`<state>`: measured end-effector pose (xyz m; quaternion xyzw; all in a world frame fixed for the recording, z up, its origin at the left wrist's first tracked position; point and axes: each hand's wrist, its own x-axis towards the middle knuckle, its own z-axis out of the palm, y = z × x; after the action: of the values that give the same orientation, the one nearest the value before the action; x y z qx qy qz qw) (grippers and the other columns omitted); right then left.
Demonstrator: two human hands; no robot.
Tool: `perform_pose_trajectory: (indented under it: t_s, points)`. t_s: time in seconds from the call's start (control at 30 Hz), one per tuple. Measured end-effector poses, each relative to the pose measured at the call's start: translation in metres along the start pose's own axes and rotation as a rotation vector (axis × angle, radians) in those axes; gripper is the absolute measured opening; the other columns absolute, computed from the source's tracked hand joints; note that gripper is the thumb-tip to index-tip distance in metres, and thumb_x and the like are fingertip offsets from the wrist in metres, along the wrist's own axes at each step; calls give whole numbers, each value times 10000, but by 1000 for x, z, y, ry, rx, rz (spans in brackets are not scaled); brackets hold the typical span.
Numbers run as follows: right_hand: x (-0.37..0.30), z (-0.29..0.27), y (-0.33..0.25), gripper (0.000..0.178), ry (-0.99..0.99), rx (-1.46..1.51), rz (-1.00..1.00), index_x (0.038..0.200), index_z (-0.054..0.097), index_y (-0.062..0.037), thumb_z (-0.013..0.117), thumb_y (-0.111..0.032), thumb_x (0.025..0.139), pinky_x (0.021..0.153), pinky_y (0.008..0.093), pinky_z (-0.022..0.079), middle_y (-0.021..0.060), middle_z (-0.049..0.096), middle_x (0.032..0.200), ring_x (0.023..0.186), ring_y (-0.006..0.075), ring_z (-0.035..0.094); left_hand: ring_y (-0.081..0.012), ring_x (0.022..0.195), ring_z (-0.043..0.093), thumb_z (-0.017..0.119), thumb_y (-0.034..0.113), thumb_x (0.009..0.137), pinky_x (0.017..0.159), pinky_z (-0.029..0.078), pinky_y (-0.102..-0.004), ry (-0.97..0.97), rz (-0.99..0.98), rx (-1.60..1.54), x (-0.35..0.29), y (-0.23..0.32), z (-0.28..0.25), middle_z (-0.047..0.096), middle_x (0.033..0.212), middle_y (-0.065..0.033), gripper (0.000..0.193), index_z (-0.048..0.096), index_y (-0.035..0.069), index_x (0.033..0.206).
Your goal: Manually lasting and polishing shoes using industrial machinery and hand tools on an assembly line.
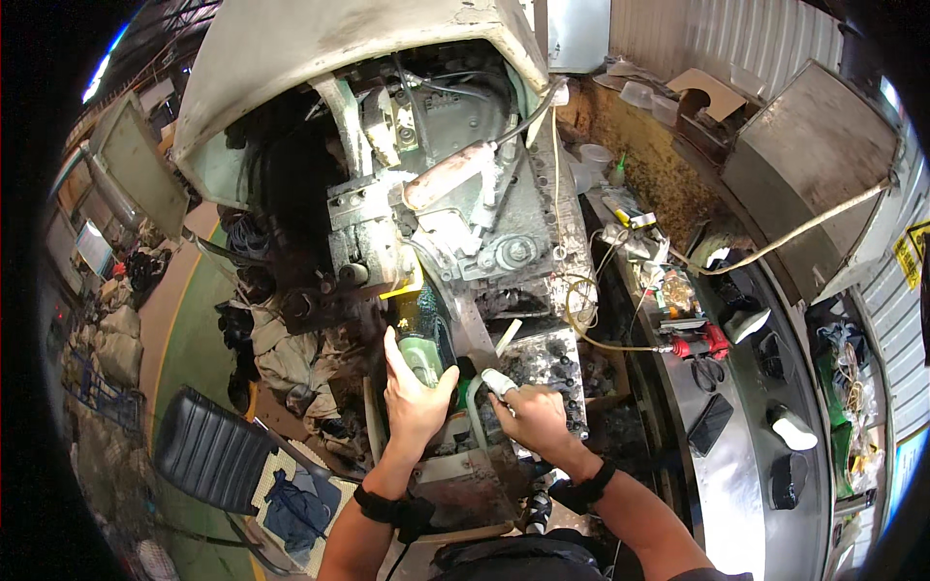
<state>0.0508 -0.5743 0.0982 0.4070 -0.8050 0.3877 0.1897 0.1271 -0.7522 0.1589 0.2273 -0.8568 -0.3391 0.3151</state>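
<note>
My left hand (412, 387) is closed around a dark mesh shoe upper (436, 315) that has a pale green block, apparently a shoe last, in its opening. The shoe's far end sits under the worn metal machine head (387, 218), where a strip of yellow (407, 289) shows at its edge. My right hand (535, 414) is closed on a white-wrapped grip (499, 383) just right of the shoe. A grey curved bar (475, 402) rises beside that grip; whether the two are joined I cannot tell.
The machine's pale hood (349, 48) overhangs the far side. Along the right runs a metal conveyor (727, 484) with several shoes, a black phone (710, 424) and a red air tool (702, 344) on a hose. A black chair (213, 450) stands at left, near cloth bundles (291, 358).
</note>
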Motion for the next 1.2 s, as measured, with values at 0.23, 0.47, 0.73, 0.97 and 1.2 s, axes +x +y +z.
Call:
perform_pose_trajectory:
  t_s: [0.23, 0.47, 0.73, 0.97, 1.2]
  points:
    - [3, -5, -3, 278, -34, 17, -4, 641, 603, -55, 756, -178, 838, 509, 424, 487, 116, 585, 575, 531, 314, 614, -398, 970, 681, 821, 182, 788, 884, 530, -461, -12, 4, -8, 1, 0, 0, 672, 1090, -274, 1015, 174, 31, 1555]
    - [2, -5, -2, 261, -36, 20, -13, 649, 608, -52, 761, -167, 827, 507, 413, 493, 117, 593, 575, 532, 312, 617, -415, 937, 690, 807, 196, 798, 854, 537, -478, -12, 29, 13, 2, -1, -1, 683, 1036, -272, 989, 181, 41, 1548]
    - [3, -5, -4, 212, -37, 17, -18, 693, 645, -41, 764, -158, 823, 512, 412, 500, 120, 608, 588, 539, 310, 623, -414, 879, 698, 787, 197, 812, 812, 551, -476, -17, 43, 32, 3, 1, -5, 694, 988, -259, 946, 199, 48, 1538]
    - [0, -6, -1, 181, -86, -46, -32, 976, 732, -44, 727, -145, 825, 535, 375, 518, 99, 619, 599, 549, 262, 640, -508, 978, 639, 765, 225, 818, 872, 503, -552, -69, -97, 25, 5, 13, -5, 638, 1098, -342, 905, 218, 14, 1508]
    - [-1, -3, 2, 111, -104, -29, -41, 838, 686, -46, 718, -152, 826, 549, 401, 513, 106, 616, 603, 552, 280, 634, -479, 821, 681, 780, 252, 818, 760, 539, -526, -88, -58, 188, 20, 17, -15, 690, 876, -284, 761, 332, -24, 1367]
